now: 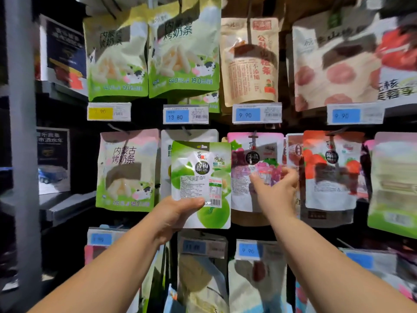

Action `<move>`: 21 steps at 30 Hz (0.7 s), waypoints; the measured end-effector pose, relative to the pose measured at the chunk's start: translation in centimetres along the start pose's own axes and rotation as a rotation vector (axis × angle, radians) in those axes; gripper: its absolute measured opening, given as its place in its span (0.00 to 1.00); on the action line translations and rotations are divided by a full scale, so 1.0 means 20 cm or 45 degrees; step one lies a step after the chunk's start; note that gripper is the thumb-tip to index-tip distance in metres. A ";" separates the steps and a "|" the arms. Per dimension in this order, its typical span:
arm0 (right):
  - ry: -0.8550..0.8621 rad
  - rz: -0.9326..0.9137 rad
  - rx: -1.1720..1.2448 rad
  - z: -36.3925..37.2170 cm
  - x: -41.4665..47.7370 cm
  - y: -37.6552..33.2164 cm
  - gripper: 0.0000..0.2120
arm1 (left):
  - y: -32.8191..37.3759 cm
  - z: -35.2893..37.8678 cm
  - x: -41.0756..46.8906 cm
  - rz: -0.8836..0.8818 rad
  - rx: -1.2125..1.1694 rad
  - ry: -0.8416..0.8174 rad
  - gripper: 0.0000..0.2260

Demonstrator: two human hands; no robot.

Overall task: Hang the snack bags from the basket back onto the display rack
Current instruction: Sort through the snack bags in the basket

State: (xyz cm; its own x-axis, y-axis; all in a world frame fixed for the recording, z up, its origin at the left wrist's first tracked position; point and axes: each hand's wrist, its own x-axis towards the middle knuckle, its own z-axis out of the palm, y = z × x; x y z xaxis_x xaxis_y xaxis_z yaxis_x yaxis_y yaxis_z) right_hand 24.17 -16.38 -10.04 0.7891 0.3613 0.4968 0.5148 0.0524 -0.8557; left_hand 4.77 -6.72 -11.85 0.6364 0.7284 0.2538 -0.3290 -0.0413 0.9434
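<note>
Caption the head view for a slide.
Left hand holds a green snack bag while right hand reaches the hanging purple bag.

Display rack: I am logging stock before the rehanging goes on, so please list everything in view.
green jelly bag: one, green and white, held before the middle row
milk stick bags: at least three, green and white, two top left, one middle left
kraft bag: one, beige, top centre
pink fruit bag: one, white and pink, top right
purple bag: one, purple and white, middle row
strawberry bag: one, red and white, middle right
blue price tags: several, under the rows
yellow price tag: one, upper left
lower bags: several, blurred, bottom row
left hand: grips the green jelly bag
right hand: touches the purple bag
</note>
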 end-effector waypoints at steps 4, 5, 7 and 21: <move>-0.079 0.053 0.140 0.01 0.05 0.05 0.36 | 0.00 0.00 0.01 -0.013 0.002 0.022 0.15; -0.101 0.078 0.177 0.01 0.05 0.06 0.37 | 0.00 0.00 0.01 -0.011 0.007 0.031 0.15; -0.172 0.129 0.216 0.02 0.06 0.08 0.40 | 0.00 -0.01 0.01 -0.013 0.016 0.031 0.15; -0.441 0.006 0.692 -0.09 -0.09 -0.03 0.09 | 0.06 -0.09 -0.08 -0.045 -0.028 0.256 0.05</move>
State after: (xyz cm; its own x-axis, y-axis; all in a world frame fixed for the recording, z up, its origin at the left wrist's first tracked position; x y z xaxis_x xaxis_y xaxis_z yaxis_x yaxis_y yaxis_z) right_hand 23.06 -18.66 -10.15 0.5897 0.6377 0.4955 0.1966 0.4818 -0.8539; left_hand 2.17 -6.68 -11.58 0.4965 0.8511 0.1706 -0.3253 0.0003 0.9456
